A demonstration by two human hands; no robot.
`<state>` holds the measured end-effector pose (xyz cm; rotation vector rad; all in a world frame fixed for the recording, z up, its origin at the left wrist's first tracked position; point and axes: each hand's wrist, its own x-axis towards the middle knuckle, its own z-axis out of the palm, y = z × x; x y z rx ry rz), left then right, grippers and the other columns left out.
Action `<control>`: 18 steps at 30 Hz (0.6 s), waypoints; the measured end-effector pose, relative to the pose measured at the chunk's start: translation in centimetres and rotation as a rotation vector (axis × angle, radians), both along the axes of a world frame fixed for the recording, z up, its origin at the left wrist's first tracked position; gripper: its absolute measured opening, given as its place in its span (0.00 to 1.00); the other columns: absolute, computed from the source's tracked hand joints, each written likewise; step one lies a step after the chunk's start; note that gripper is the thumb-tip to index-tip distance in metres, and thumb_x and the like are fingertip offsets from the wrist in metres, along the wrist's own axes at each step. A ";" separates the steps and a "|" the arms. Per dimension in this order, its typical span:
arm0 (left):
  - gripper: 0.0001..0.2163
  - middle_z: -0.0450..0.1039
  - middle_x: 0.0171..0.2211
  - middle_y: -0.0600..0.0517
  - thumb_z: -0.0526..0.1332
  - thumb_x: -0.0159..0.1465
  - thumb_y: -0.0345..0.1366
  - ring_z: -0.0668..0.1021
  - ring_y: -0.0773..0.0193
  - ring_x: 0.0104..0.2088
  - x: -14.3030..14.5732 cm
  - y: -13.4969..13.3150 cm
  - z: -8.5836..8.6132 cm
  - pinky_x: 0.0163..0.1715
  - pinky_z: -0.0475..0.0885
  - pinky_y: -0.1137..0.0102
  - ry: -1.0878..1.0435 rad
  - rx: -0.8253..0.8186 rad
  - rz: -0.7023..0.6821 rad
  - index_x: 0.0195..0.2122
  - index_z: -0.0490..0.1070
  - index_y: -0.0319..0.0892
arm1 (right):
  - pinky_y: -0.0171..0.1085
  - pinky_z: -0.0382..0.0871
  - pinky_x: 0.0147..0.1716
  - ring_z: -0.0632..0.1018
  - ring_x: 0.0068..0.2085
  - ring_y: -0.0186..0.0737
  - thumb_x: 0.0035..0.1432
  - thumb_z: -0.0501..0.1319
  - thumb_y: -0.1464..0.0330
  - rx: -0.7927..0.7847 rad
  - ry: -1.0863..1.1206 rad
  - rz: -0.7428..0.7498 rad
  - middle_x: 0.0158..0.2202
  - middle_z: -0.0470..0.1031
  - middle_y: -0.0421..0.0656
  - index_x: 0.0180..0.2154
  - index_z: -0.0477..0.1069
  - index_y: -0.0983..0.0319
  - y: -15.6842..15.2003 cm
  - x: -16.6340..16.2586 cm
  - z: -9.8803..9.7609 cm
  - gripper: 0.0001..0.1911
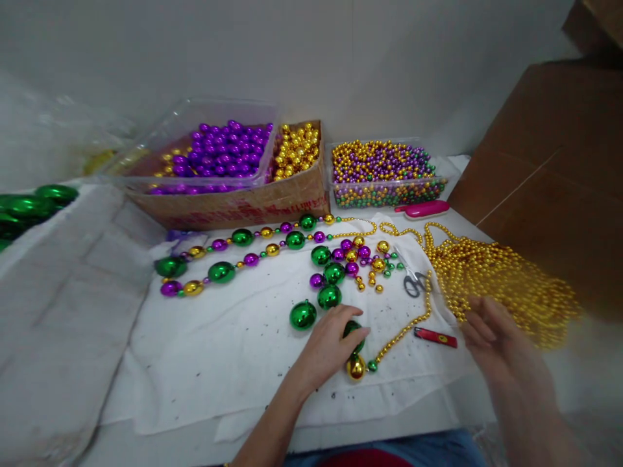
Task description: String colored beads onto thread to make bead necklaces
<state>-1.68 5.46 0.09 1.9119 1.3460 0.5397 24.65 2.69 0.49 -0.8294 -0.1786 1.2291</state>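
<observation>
Across the bench (pixel 156 447), one bead string (pixel 221 272) looks finished, while a gold chain (pixel 403 331) by the green ball (pixel 354 338) gripped in the left hand (pixel 327 340) seems barely begun, loose beads (pixel 334 273) lie unstrung, and the blurred right hand's (pixel 501 331) hold I cannot tell.

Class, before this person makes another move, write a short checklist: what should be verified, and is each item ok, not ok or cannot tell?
1. Left hand on a green ball: ok, curled around it.
2. Right hand holding something: cannot tell; it is blurred, beside the gold strands.
3. Scissors in sight: ok, right of the loose beads.
4. Loose beads sorted by colour: not ok; purple, gold and green lie mixed.
5. Red lighter uncovered: ok, lying between the hands.
</observation>
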 end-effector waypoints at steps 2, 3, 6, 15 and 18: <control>0.12 0.72 0.45 0.48 0.55 0.62 0.40 0.73 0.57 0.46 0.2 1.6 0.2 0.47 0.66 0.61 -0.020 0.050 -0.001 0.44 0.70 0.45 | 0.21 0.59 0.11 0.62 0.15 0.19 0.46 0.68 0.76 -0.017 0.040 0.028 0.28 0.73 0.38 0.29 0.67 0.64 -0.1 0.2 -0.8 0.10; 0.11 0.72 0.45 0.48 0.55 0.63 0.39 0.73 0.57 0.45 0.5 2.6 0.3 0.47 0.66 0.61 -0.008 0.087 0.000 0.44 0.71 0.44 | 0.21 0.60 0.10 0.62 0.15 0.19 0.46 0.68 0.77 -0.036 0.093 0.058 0.28 0.72 0.38 0.29 0.68 0.65 -0.1 0.2 -1.3 0.10; 0.10 0.74 0.40 0.48 0.52 0.64 0.34 0.73 0.58 0.41 1.9 6.2 0.4 0.43 0.67 0.62 0.152 0.236 0.015 0.39 0.72 0.43 | 0.20 0.60 0.10 0.63 0.15 0.19 0.46 0.66 0.80 -0.096 0.289 0.159 0.27 0.71 0.38 0.33 0.68 0.66 -0.2 0.1 -2.5 0.11; 0.11 0.72 0.38 0.38 0.52 0.58 0.22 0.68 0.49 0.48 6.2 12.8 -2.4 0.48 0.60 0.55 0.364 0.355 -0.001 0.34 0.72 0.36 | 0.20 0.61 0.12 0.63 0.16 0.19 0.46 0.62 0.82 -0.116 0.375 0.153 0.29 0.74 0.38 0.38 0.67 0.66 -0.7 -0.3 -1.5 0.15; 0.10 0.72 0.38 0.40 0.54 0.58 0.22 0.69 0.51 0.47 6.0 12.8 -2.3 0.49 0.59 0.56 0.302 0.349 0.013 0.34 0.72 0.37 | 0.20 0.60 0.12 0.63 0.17 0.19 0.45 0.65 0.80 -0.113 0.212 0.128 0.31 0.75 0.39 0.31 0.68 0.65 -1.0 -1.0 -1.8 0.11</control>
